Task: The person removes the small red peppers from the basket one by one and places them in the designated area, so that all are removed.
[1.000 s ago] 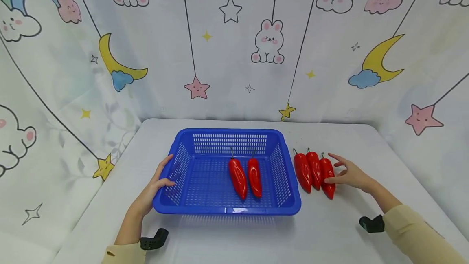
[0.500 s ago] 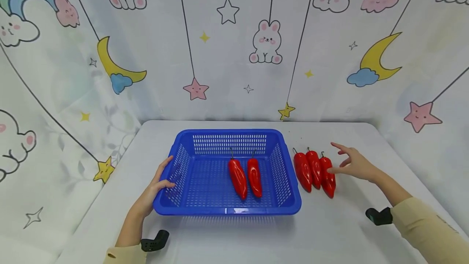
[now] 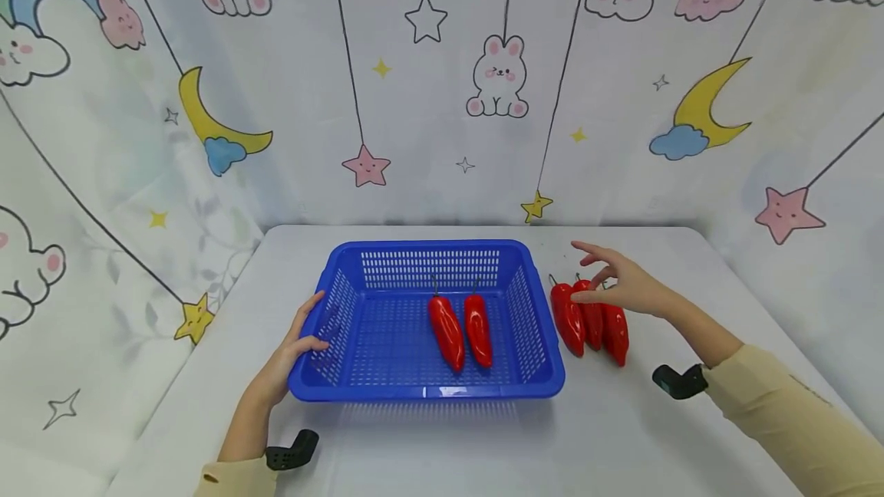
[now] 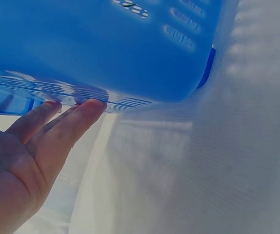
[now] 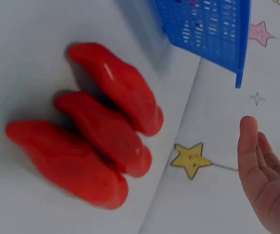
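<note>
A blue plastic basket (image 3: 425, 393) with slotted walls stands mid-table. My left hand (image 3: 276, 366) grips its left rim, the thumb over the edge and the other fingers along the outside. Inside the basket, toward its right half, lie two glossy red chili peppers (image 3: 446, 332). To the right of it, three more red peppers (image 5: 101, 131) rest side by side on the table. Above these hovers my right hand (image 3: 625, 286), fingers spread and slightly bent, holding nothing. In the head view it hides some of the upper ends of the peppers.
The white table (image 3: 483, 451) reaches back to a curtain (image 3: 304, 98) printed with stars, moons and rabbits. A black wrist device (image 3: 680, 382) sits at the right cuff, another black device (image 3: 293, 451) at the left.
My right hand has lifted off the rightmost loose pepper, then moved left and away from me, over the group of three. My left hand keeps its place on the basket.
</note>
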{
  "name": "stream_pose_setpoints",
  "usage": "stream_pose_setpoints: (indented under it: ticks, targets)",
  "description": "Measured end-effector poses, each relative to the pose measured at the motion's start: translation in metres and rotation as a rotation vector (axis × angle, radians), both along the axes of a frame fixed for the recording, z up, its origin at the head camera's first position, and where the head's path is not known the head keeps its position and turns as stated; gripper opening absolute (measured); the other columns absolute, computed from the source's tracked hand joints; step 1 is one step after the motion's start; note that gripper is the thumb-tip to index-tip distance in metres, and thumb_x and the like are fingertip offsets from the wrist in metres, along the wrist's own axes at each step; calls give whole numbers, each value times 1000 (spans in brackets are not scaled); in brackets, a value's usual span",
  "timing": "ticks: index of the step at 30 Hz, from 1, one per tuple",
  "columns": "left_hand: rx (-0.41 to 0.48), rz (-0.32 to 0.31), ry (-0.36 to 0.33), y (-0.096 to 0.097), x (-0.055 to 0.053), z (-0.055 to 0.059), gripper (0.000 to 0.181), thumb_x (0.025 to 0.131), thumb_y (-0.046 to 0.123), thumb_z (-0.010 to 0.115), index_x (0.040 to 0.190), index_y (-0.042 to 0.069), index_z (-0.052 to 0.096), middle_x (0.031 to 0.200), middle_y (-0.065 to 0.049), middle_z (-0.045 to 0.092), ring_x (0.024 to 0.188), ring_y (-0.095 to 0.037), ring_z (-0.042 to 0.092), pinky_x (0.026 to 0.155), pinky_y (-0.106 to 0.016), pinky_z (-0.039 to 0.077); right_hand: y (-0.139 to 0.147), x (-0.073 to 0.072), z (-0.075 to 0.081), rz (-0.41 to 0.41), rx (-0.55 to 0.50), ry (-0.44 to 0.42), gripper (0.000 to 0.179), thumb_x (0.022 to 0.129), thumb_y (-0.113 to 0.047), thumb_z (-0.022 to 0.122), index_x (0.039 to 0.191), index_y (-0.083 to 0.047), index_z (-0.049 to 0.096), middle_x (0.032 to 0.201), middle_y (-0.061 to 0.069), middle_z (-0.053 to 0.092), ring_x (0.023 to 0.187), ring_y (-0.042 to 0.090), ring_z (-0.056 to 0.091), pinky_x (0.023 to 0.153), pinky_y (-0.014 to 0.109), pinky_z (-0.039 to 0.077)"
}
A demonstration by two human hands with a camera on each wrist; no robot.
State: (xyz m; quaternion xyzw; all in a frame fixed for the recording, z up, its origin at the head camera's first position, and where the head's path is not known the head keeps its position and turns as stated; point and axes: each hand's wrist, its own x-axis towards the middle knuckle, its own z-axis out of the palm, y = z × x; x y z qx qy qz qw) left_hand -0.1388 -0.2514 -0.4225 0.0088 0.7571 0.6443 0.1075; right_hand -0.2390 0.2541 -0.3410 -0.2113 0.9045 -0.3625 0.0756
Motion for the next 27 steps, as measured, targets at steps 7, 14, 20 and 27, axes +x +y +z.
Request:
stream_pose_setpoints:
  ticks: [7,14,20,27]
  targets:
    - [-17,14,-13,0,1,-2,75,82,20,44,144,38,7,150,-13,-7,130,-48,12,92,-64,30,-30,0,9,47,5,6,88,73,-30,74,144,-13,25,124,21,45,94,33,59,67,37,53]
    - [10,4,-2,1,-2,0,74,83,19,43,145,37,5,150,-13,-7,130,-47,12,92,-63,31,-50,-6,14,55,38,43,89,70,-36,75,143,-14,28,122,19,49,90,28,60,67,35,53]
    - [16,9,-13,1,-2,0,74,84,18,44,145,37,6,150,-13,-6,130,-47,14,92,-60,34,-63,-7,21,60,48,36,90,69,-39,76,143,-16,29,122,18,49,93,30,60,64,32,53]
    - [-6,14,-17,0,-1,-1,75,82,19,44,145,37,7,150,-14,-6,130,-49,13,91,-62,33,-76,-6,28,82,24,19,90,68,-38,76,143,-18,30,124,20,47,93,31,59,63,30,53]
